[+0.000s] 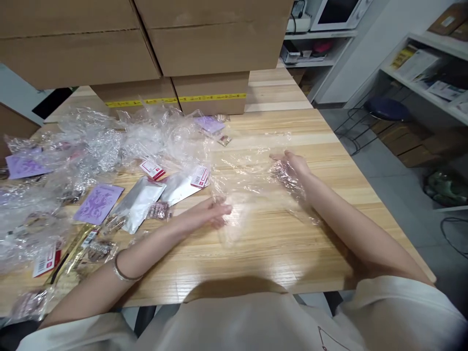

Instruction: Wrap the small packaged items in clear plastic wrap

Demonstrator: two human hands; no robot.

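Observation:
A clear plastic bag (244, 168) is spread out flat and crinkled above the wooden table, between my two hands. My left hand (214, 213) grips its near left side, thumb on top and fingers partly hidden under the film. At the far right side, my right hand (294, 165) is closed on the bunched plastic, with the thumb and index finger close together. Left of my left hand lie silver pouches (141, 202), a small red-and-white tag (200, 176) and a small brown packet (159, 210).
Crumpled clear plastic bags (146, 134) are heaped across the table's left half, among purple sachets (98, 203) and further tags. Large cardboard boxes (219, 44) stand along the back edge. Beyond the table's right edge are a blue stool (387, 108) and shelves (435, 53).

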